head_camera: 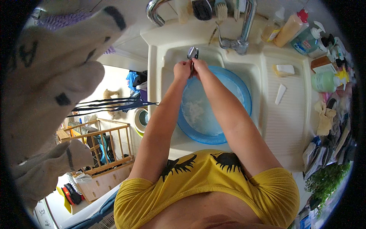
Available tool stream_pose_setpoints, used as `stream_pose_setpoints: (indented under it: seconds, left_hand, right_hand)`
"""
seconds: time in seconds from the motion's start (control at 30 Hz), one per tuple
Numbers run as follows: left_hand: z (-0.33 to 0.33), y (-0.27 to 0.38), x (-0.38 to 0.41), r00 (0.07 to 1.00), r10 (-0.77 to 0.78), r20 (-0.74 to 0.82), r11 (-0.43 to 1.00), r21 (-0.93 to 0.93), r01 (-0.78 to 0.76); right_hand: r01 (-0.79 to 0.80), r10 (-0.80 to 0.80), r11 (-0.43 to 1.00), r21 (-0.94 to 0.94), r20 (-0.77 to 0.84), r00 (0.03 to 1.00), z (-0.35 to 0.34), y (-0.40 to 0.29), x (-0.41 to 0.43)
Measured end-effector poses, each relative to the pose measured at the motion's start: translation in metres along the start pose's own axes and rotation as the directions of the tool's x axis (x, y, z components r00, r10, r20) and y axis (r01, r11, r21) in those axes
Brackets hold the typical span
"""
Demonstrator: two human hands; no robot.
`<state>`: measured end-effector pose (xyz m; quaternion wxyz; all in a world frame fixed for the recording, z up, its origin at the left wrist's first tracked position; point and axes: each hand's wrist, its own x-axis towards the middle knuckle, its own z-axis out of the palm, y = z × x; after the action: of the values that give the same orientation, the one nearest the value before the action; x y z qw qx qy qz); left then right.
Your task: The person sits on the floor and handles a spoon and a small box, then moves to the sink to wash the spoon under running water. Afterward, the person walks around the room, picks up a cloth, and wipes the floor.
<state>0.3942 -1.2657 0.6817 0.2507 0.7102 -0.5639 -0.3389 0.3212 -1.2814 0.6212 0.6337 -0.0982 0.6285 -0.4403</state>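
Note:
Both of my hands meet over the far left rim of a round blue plastic basin point(186, 128). My left hand point(182, 69) and my right hand point(200, 66) grip a small shiny silver and dark object point(193, 53) between them. Its bright end sticks out beyond my fingers, and a thin dark part shows between my hands. Too little of it is visible to name it. Cloudy, foamy water point(197, 110) fills the basin, which rests in a cream laundry sink point(256, 100). My fingertips are partly hidden.
A chrome faucet point(241, 45) rises behind the basin. On the ribbed drainboard point(283, 126) lie a soap bar point(284, 69) and a white sliver point(280, 94). Several bottles point(288, 30) and brushes point(221, 11) line the back. Fabric point(51, 94) hangs at left, near a wooden rack point(108, 131).

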Motion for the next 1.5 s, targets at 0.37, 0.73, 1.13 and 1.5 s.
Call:
stream_pose_setpoints:
  seconds: [0.37, 0.73, 1.13, 1.5]
  left_hand:
    - [-0.008, -0.028, 0.011, 0.949, -0.126, 0.289, 0.902, -0.365, 0.231]
    - [0.003, -0.004, 0.011, 0.733, -0.065, 0.677, 0.356, -0.67, 0.651]
    - [0.018, -0.014, 0.044, 0.581, -0.127, 0.804, 0.193, -0.554, 0.81]
    - [0.068, -0.047, 0.074, 0.657, -0.255, 0.71, 0.413, -0.534, 0.737]
  right_hand:
    - [0.6, -0.884, 0.347, -0.721, -0.037, 0.466, -0.046, -0.069, -0.094]
    - [0.612, -0.947, 0.269, -0.744, -0.091, 0.307, -0.057, -0.112, -0.087]
    - [0.628, -0.947, 0.229, -0.744, -0.02, 0.321, -0.062, -0.11, -0.087]
    - [0.679, -0.898, 0.236, -0.695, 0.11, 0.425, -0.056, -0.058, -0.089]
